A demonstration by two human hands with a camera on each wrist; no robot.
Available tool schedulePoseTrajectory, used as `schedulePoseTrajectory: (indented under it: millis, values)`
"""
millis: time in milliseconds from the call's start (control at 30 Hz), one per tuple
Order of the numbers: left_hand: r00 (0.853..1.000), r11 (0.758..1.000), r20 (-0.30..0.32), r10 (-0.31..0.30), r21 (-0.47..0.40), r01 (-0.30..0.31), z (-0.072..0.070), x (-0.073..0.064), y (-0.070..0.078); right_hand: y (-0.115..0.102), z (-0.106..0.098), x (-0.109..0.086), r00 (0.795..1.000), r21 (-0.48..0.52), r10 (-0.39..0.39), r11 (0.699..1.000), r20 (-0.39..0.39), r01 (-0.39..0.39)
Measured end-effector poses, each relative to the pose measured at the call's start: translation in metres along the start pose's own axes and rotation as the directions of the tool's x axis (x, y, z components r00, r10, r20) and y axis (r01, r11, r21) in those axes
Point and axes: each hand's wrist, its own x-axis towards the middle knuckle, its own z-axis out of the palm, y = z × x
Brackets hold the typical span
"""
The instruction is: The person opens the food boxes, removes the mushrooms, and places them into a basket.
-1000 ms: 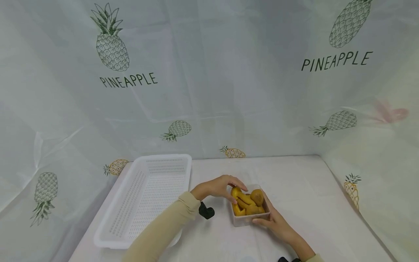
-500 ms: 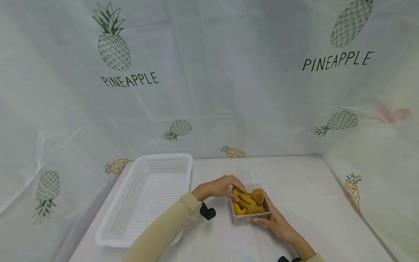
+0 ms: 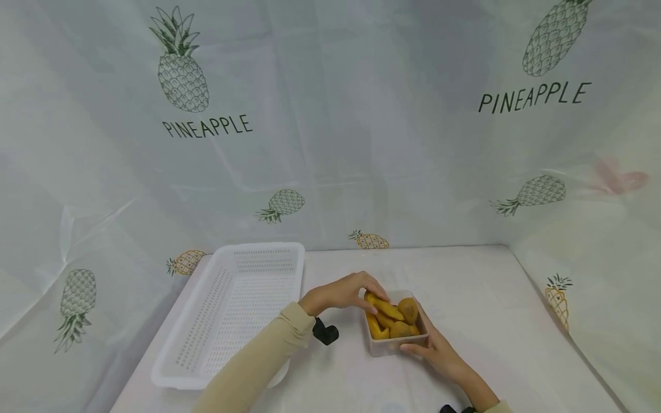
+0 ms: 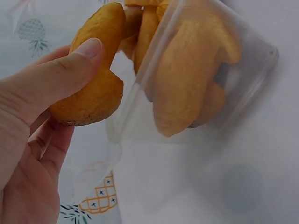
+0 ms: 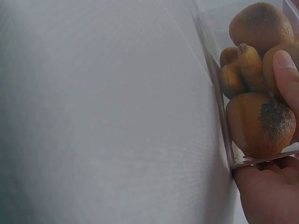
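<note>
Left hand (image 3: 343, 292) pinches a yellow fruit-like piece (image 4: 96, 88), skin dull and faintly rough, waisted, bulbous at one end; it sits at the left side of the box's mouth; its long axis slants in my left wrist view, bulb lower left; my right hand (image 3: 438, 351) grips the clear plastic box (image 3: 384, 347); rounded fruit-like pieces (image 5: 252, 128) inside, dark-patched.
</note>
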Motion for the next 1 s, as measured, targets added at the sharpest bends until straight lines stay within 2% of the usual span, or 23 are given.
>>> schedulePoseTrajectory:
  millis: [267,533,800,1000]
  values:
    - [0.992,0.996,-0.083,-0.092,0.001,0.093,-0.016,-0.017,0.004,0.002,0.001,0.001,1.0,0.022,0.014,1.0,0.009,-0.014]
    - [0.983,0.998,-0.171,-0.069,-0.008,0.069,-0.039,-0.038,0.001,0.003,0.0,0.001,1.0,0.017,0.021,1.0,0.004,-0.021]
    - [0.95,0.982,-0.257,-0.178,-0.102,0.157,-0.063,-0.068,0.0,0.001,0.001,0.0,1.0,0.014,0.03,0.999,0.002,-0.03]
    - [0.936,0.986,-0.313,-0.164,-0.09,0.143,-0.076,-0.09,-0.005,-0.001,0.002,0.0,0.999,0.017,0.031,0.999,-0.007,-0.031]
